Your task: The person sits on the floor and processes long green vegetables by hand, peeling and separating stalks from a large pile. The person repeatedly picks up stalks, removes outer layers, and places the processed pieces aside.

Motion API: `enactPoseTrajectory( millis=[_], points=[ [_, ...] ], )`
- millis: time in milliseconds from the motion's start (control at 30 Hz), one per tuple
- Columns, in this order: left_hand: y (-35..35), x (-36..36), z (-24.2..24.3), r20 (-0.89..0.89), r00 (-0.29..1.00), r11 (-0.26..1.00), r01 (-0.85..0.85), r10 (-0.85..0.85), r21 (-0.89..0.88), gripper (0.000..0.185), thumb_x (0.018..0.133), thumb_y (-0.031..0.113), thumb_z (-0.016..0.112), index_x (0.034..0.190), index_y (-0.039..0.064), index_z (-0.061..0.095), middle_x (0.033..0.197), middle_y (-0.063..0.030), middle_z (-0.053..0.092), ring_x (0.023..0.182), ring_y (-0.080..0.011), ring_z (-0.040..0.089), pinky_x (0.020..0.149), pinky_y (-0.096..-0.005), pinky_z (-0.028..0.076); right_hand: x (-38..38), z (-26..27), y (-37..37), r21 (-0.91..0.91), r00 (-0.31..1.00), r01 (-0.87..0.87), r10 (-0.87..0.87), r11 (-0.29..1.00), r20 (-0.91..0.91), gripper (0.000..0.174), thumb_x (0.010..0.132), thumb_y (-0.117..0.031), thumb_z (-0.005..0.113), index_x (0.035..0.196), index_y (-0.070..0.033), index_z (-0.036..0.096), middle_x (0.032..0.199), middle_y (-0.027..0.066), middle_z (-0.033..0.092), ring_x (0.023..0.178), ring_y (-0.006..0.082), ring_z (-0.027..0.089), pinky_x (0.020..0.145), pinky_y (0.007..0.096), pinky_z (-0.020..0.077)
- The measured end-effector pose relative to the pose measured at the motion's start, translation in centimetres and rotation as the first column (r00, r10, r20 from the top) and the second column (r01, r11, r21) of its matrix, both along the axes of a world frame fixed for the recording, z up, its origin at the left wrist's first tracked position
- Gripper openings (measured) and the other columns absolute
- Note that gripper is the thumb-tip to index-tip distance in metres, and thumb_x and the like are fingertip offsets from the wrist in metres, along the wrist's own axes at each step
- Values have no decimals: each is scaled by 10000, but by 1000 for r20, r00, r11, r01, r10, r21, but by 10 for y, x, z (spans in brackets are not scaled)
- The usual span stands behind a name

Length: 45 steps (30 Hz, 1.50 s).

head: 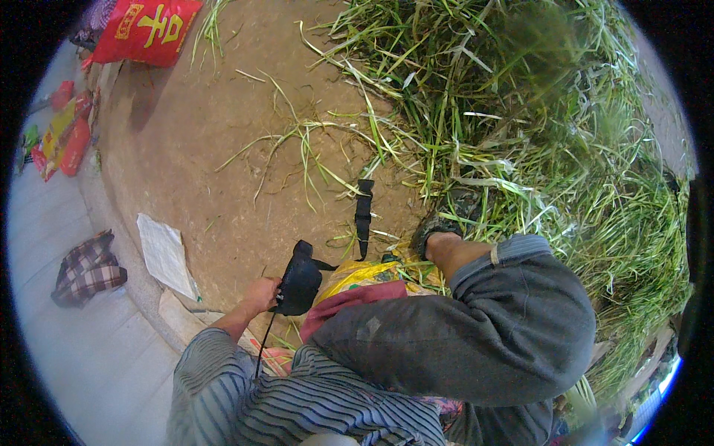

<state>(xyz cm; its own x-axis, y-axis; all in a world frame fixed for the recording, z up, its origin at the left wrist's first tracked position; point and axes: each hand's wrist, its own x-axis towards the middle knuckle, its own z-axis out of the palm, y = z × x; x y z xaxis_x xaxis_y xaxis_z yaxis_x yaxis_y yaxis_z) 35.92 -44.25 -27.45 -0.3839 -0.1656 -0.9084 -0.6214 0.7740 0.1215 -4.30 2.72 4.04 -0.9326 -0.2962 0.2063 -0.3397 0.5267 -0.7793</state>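
Note:
My left hand [261, 294] grips the near side of a small black pouch [300, 281], just left of my bent knee. A thin black cable [264, 347] runs from the pouch down to my striped shirt. From its far side a black strap [363, 217] extends over the dirt floor. Beside the pouch, a yellow printed sack [357, 274] and a dark red cloth [357, 301] show partly under my grey trouser leg [457, 345]. My right hand is out of view.
A large heap of long green stalks [502, 111] covers the right side, touching my dark shoe [446, 223]. Loose stalks [304, 131] lie on the dirt floor [184, 167]. Leftward are a red printed bag [146, 30], a white sheet [165, 253], a plaid cloth [89, 270] and colourful packaging [64, 134].

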Motion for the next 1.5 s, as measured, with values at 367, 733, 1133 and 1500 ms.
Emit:
enactPoseTrajectory(
  millis=[367,733,1133,1500],
  points=[
    [-7,-15,16,-95,992,995,-89,85,-36,133,769,108,605,882,46,572,800,-195,625,772,-398,606,659,-477,481,9,-15,16,-93,991,103,-110,990,-70,370,871,-366,567,888,-36,400,638,4,278,576,155,325,547,322,319],
    [-11,-14,4,-119,987,992,-114,108,-52,120,758,106,616,845,29,586,795,-199,622,784,-399,598,671,-483,472,23,-14,14,-71,858,510,-513,857,-26,737,786,-456,679,1186,65,346,662,22,335,588,136,353,579,330,344],
    [-47,-15,-80,-71,990,992,-124,123,-8,322,690,193,674,967,43,605,865,-184,635,851,-340,602,750,-430,480,27,-42,8,-396,928,358,-370,846,47,421,880,-189,588,1178,-5,355,574,-21,362,482,106,360,512,300,359],
    [130,-468,251,-779,477,623,479,406,619,1061,571,419,847,1391,8,313,1325,-132,480,1019,-210,547,889,-355,434,-16,-35,-56,-203,949,172,-107,964,296,219,923,-88,500,1123,-1,474,606,10,445,504,67,423,470,239,368]
  ],
)
